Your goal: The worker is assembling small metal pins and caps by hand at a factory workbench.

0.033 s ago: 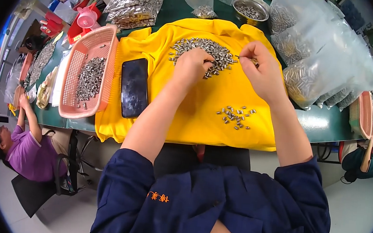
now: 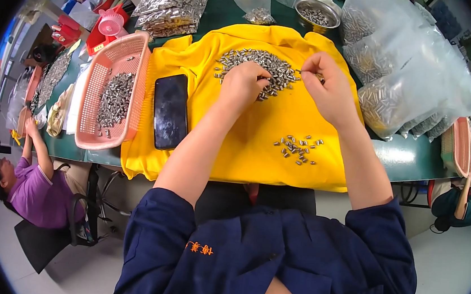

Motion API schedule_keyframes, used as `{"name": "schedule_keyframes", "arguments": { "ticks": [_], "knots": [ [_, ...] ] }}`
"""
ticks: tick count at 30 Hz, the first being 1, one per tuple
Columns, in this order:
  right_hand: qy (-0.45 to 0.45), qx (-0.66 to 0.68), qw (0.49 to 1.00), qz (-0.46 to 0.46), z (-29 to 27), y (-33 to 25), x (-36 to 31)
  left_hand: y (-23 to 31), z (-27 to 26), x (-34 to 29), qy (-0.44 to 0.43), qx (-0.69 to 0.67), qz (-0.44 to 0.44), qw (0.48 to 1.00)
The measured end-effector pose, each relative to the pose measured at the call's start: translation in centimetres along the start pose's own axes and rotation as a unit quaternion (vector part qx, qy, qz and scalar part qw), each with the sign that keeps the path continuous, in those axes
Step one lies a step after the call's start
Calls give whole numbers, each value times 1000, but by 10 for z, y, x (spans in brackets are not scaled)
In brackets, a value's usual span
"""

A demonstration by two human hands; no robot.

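A heap of small silvery metal cylinders (image 2: 260, 61) lies on a yellow cloth (image 2: 230, 141). My left hand (image 2: 244, 84) rests at the heap's near edge, thumb and fingers closed together; what is between them is hidden. To the right of the heap, my right hand (image 2: 330, 91) is held with its fingers curled into a pinch. A bit of metal glints inside its curled fingers, too small to make out fully. Closer to me on the cloth, a smaller scatter of the same cylinders (image 2: 296, 149) lies between my forearms.
A black phone (image 2: 170, 112) lies left of the heap, beside a pink basket (image 2: 87, 107) with more cylinders. Filled plastic bags (image 2: 387, 99) crowd the right, a metal bowl (image 2: 315, 25) and small bag (image 2: 258, 14) the back. Co-workers (image 2: 43, 196) sit at both sides.
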State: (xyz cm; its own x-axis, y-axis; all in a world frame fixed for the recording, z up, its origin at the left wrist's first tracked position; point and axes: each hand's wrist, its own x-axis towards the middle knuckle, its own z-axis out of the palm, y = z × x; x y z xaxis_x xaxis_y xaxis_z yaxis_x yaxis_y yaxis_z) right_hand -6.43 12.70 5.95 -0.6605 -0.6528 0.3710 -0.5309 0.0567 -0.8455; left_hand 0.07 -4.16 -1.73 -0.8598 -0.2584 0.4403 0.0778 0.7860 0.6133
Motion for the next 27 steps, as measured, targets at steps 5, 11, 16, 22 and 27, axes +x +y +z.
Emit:
{"name": "schedule_keyframes", "arguments": {
  "ticks": [5,11,16,22,27],
  "knots": [
    [-10,72,996,46,12,28,2,3,-11,9,46,-28,-11,998],
    [-35,91,990,102,3,36,-8,47,-17,10,-110,-506,-263,814],
    [-27,136,985,107,6,43,-12,38,3,3,-96,-602,-285,740],
    [-20,104,993,60,2,47,-13,28,13,-2,-102,-623,-296,717],
    [-44,126,989,61,0,45,-13,33,13,-2,-122,-631,-319,697]
  ]
}}
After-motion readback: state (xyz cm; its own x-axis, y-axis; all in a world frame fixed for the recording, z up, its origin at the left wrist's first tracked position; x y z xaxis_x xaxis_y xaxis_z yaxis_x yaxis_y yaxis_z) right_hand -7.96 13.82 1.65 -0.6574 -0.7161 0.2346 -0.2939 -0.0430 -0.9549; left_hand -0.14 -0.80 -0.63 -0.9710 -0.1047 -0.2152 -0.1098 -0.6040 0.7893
